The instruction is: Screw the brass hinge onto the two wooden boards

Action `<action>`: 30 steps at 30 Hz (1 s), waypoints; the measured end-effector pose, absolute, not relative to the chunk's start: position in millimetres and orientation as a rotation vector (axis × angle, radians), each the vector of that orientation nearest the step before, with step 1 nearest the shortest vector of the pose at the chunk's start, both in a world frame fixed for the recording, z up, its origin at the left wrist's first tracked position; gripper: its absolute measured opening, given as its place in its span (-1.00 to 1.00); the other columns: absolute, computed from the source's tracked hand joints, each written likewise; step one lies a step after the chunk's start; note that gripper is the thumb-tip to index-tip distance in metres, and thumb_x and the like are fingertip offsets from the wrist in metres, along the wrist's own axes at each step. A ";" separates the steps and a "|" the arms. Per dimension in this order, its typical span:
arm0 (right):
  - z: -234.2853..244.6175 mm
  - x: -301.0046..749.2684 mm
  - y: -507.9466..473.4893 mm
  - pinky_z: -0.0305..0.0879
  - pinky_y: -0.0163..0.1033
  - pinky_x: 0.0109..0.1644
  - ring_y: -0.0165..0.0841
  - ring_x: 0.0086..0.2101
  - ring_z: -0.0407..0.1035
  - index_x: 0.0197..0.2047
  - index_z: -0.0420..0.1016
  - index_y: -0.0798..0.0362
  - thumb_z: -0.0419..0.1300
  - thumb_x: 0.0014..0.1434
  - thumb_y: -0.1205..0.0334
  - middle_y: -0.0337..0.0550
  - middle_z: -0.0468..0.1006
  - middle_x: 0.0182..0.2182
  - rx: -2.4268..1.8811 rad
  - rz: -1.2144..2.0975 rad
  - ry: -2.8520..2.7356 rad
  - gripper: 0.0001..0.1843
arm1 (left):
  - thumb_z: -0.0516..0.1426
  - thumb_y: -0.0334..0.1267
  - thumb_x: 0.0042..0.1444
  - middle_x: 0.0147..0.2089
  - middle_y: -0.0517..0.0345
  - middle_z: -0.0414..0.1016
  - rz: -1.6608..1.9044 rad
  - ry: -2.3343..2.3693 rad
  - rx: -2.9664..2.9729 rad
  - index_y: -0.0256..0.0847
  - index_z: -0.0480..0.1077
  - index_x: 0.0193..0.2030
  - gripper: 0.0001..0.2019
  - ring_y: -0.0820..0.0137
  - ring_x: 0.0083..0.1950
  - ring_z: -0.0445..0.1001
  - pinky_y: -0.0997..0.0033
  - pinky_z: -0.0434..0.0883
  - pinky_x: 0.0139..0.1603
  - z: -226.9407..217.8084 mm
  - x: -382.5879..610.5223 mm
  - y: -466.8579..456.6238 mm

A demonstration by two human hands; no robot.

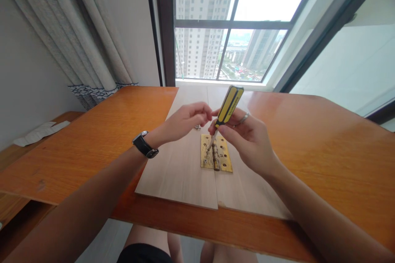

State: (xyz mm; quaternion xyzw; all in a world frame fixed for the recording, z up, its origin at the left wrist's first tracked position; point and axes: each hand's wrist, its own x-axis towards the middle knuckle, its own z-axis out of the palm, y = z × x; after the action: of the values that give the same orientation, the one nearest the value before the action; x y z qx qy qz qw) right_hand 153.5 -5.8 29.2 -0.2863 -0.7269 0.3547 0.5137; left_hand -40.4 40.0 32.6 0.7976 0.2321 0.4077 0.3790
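Observation:
My right hand (247,135) grips a screwdriver (230,107) with a yellow and black handle. The screwdriver leans, its handle up and to the right. Its thin shaft comes down onto the left leaf of a brass hinge (227,162), which lies flat across the seam between two pale boards. Dark marks and several holes show on the hinge. My left hand (191,117) hovers left of the screwdriver, fingers loosely bent and apart, with no object visible in them. Just under its thumb, a few small screws (197,127) lie on the left board (175,172). The right board (247,197) runs beneath my right hand.
Both boards rest on a glossy orange-brown wooden table (324,144), their near ends close to its front edge. A grey curtain (92,28) hangs at the left. White strips (41,132) lie on a lower surface. Behind the table is a window (231,24).

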 end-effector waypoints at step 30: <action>27.5 158.0 -5.3 0.49 -0.08 -0.16 -0.30 -0.30 0.52 0.06 0.46 0.01 0.13 0.24 0.41 -0.22 0.61 -0.32 -0.638 0.937 -1.701 -0.67 | 0.26 -0.48 0.12 -0.30 0.21 0.48 0.447 0.555 2.563 -0.21 0.46 -0.32 -0.90 0.39 -0.18 0.46 0.42 0.40 -0.04 20.1 -39.9 36.7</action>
State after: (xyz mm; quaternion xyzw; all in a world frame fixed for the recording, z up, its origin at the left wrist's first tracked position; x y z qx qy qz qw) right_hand 158.0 -5.3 27.5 -0.2661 -0.7099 0.3911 0.5218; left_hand -39.9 36.7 20.1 0.9357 0.2028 0.1630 0.2384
